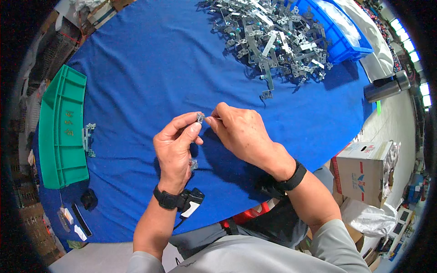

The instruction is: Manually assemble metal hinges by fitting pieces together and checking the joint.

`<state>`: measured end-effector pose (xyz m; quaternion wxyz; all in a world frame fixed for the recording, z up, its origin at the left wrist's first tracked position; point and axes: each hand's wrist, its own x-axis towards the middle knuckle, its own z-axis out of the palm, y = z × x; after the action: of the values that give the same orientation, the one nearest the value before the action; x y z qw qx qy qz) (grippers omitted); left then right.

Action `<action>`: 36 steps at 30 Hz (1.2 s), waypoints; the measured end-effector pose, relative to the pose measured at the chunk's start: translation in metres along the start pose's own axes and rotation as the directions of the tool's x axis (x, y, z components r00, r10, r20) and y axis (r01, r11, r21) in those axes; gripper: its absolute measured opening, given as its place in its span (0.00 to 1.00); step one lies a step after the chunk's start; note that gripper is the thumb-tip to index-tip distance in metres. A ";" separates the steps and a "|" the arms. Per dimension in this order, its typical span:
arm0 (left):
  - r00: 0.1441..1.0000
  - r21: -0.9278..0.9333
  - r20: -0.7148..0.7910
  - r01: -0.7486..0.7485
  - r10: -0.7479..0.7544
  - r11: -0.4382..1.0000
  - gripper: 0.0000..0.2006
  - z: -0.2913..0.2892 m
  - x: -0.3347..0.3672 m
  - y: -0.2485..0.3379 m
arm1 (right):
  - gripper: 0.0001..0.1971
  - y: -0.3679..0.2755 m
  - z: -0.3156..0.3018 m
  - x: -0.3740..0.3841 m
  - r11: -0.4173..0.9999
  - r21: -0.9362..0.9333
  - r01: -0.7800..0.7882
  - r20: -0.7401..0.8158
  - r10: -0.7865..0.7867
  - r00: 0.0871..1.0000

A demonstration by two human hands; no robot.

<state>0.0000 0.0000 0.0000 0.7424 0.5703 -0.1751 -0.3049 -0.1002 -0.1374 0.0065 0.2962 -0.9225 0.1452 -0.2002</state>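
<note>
Partly hidden, silvery metal bracket [200, 118]

Head-worn fisheye; faces down from above; near, wide view over the blue-covered table [136, 68].

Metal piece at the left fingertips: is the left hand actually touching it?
Touching. The head view shows the metal piece pinched between the thumb and forefinger of the left hand, with no gap visible.
</note>
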 end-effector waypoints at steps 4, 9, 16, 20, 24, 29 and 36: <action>1.000 -0.030 -0.008 0.022 -0.022 0.999 0.09 0.002 0.001 0.002 | 0.14 0.000 -0.001 0.001 1.000 0.027 -0.003 -0.020 0.004 1.000; 1.000 -0.036 -0.009 0.021 -0.022 0.999 0.09 0.001 0.000 0.000 | 0.14 -0.002 -0.005 0.001 0.999 -0.016 -0.030 0.026 0.030 0.999; 1.000 -0.017 -0.006 0.005 -0.005 1.000 0.09 -0.002 0.001 -0.001 | 0.13 -0.002 -0.005 0.002 1.000 0.012 -0.009 -0.014 0.009 1.000; 0.998 -0.007 -0.028 0.054 -0.054 0.998 0.09 0.001 0.001 0.001 | 0.08 -0.003 -0.008 0.000 0.997 0.080 -0.004 -0.043 0.008 0.999; 0.999 -0.012 -0.052 0.012 -0.013 1.000 0.10 0.003 0.002 0.000 | 0.06 -0.005 -0.009 0.001 0.997 0.071 -0.015 -0.021 0.016 1.000; 0.999 -0.036 -0.052 0.006 -0.008 0.999 0.09 0.002 0.002 -0.002 | 0.06 -0.003 -0.011 0.002 0.994 0.098 0.042 -0.053 -0.037 0.998; 0.996 0.008 -0.055 0.078 -0.077 0.997 0.09 0.003 0.000 0.006 | 0.06 -0.006 -0.014 0.003 0.984 0.162 0.079 -0.107 -0.062 0.992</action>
<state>-0.0004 -0.0008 0.0061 0.7317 0.5884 -0.1341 -0.3169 -0.1028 -0.1409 0.0210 0.3568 -0.8879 0.1103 -0.2686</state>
